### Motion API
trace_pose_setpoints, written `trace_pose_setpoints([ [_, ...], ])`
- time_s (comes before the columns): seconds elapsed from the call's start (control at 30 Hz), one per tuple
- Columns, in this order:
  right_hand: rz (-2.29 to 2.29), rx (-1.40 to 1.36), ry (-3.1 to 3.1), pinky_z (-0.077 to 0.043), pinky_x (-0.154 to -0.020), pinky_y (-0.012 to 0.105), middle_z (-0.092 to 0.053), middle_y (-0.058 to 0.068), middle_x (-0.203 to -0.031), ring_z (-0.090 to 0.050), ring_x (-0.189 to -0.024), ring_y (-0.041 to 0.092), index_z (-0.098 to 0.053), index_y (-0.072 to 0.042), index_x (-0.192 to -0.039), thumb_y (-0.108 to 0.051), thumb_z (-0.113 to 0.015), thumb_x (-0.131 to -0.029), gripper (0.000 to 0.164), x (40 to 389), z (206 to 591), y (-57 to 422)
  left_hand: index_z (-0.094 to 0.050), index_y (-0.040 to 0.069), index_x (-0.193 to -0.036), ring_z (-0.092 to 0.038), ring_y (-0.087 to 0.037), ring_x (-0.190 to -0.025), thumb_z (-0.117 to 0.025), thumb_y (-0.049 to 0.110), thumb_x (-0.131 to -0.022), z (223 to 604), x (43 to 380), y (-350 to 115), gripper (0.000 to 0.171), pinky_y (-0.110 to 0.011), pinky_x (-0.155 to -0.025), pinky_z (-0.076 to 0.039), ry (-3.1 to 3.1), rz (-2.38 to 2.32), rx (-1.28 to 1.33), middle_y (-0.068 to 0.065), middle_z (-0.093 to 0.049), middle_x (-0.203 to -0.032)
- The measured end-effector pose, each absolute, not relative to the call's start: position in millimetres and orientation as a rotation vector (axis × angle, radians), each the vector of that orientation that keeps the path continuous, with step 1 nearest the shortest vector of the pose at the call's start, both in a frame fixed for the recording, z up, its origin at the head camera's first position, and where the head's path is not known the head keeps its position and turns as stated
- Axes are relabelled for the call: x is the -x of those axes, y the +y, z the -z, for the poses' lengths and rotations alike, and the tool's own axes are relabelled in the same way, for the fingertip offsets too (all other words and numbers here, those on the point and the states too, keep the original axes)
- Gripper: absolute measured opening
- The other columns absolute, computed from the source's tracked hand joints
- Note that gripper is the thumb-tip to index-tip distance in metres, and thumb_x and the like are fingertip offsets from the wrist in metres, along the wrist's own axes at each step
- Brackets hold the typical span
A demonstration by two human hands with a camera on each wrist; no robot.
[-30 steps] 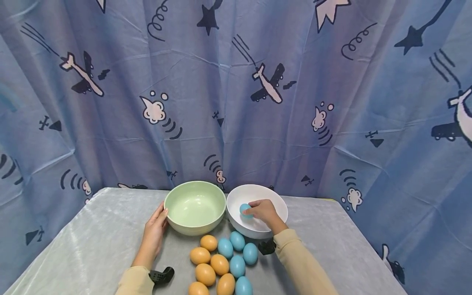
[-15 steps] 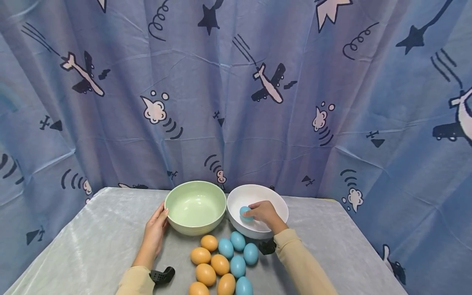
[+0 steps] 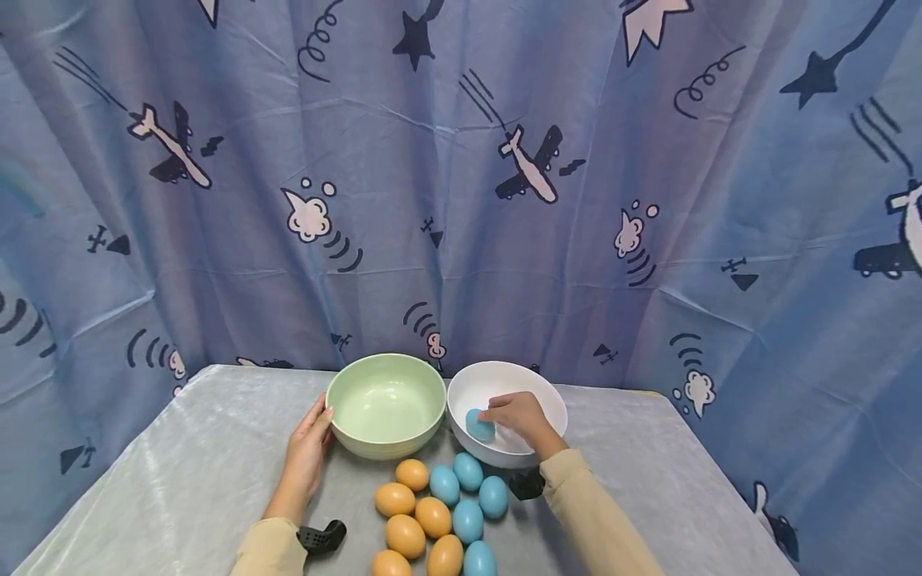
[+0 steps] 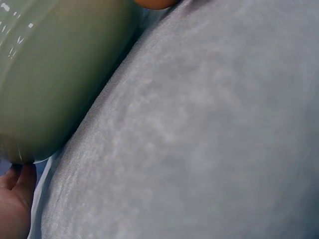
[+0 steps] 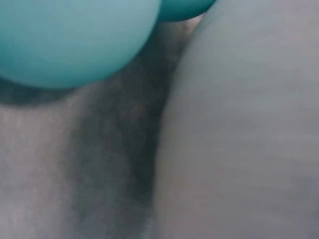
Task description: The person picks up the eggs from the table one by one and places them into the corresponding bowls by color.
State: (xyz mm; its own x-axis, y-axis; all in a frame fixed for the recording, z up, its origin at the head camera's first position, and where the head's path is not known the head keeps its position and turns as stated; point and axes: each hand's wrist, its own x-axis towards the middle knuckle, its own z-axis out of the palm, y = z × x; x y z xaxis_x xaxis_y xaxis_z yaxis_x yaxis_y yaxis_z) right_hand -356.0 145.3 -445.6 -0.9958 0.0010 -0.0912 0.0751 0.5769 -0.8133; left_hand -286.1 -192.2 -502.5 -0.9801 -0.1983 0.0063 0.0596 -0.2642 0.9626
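Observation:
My left hand [image 3: 311, 448] rests against the left side of a light green bowl [image 3: 385, 452]; in the left wrist view its fingertips touch the outer wall of that bowl [image 4: 60, 74]. To the right stands a white bowl [image 3: 533, 380], and over its inside reaches my right hand [image 3: 522, 414]. A blue egg [image 3: 475, 430] sits low in the white bowl, just beneath my right thumb; the index fingertip looks apart from it. The right wrist view shows another blue egg [image 5: 75, 45] close up, and the right hand is outside that view.
Several orange eggs [image 3: 405, 536] and several blue eggs [image 3: 468, 521] lie grouped on the cloth-covered table [image 3: 180, 472] in front of the bowls. A blue patterned curtain [image 3: 389, 240] hangs behind. Black wrist devices [image 3: 322, 538] are worn on both arms.
The blue egg has gone lower in the white bowl, away from my right fingers, which have hardly moved. My left hand stays on the green bowl. The head view has shifted slightly.

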Motion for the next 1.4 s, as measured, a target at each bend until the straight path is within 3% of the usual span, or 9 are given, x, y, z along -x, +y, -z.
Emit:
trace_pose_setpoints([
  [0.27,1.719,-0.042,2.599,-0.057,-0.099,0.038,-0.071,0.016,-0.123,-0.067,-0.116,0.029,-0.072,-0.001,-0.118,-0.019,-0.079,-0.084,0.040,340.7,424.6,149.4,-0.020,0.011,-0.159,-0.020,-0.026,-0.153,-0.045,0.028,-0.107,501.4,287.0,-191.2,0.060,-0.042,-0.128,-0.019,-1.816,2.360,-0.182,-0.004,-0.015,-0.167],
  [0.67,1.884,0.160,2.409,-0.059,-0.093,0.029,-0.073,0.017,-0.116,-0.071,-0.103,0.014,-0.070,0.003,-0.118,-0.014,-0.080,-0.083,0.041,289.0,412.9,142.7,-0.020,0.009,-0.159,-0.019,-0.026,-0.154,-0.042,0.022,-0.108,497.9,288.3,-190.9,0.057,-0.042,-0.128,-0.018,-1.808,2.383,-0.187,-0.005,-0.014,-0.168],
  [1.07,1.786,0.328,2.318,-0.057,-0.093,0.023,-0.072,0.016,-0.121,-0.070,-0.112,0.020,-0.070,0.000,-0.121,-0.020,-0.081,-0.082,0.045,248.0,407.0,129.8,-0.019,0.008,-0.159,-0.018,-0.024,-0.154,-0.042,0.022,-0.108,499.2,288.0,-190.6,0.058,-0.040,-0.128,-0.018,-1.800,2.388,-0.190,-0.004,-0.014,-0.168],
  [1.4,1.792,0.486,2.116,-0.059,-0.090,0.023,-0.068,0.025,-0.123,-0.068,-0.114,0.029,-0.066,0.008,-0.122,-0.012,-0.081,-0.082,0.048,228.9,418.8,115.8,-0.018,0.007,-0.159,-0.017,-0.029,-0.154,-0.041,0.022,-0.108,500.9,286.3,-192.6,0.058,-0.044,-0.128,-0.016,-1.781,2.388,-0.164,-0.008,-0.013,-0.168],
])
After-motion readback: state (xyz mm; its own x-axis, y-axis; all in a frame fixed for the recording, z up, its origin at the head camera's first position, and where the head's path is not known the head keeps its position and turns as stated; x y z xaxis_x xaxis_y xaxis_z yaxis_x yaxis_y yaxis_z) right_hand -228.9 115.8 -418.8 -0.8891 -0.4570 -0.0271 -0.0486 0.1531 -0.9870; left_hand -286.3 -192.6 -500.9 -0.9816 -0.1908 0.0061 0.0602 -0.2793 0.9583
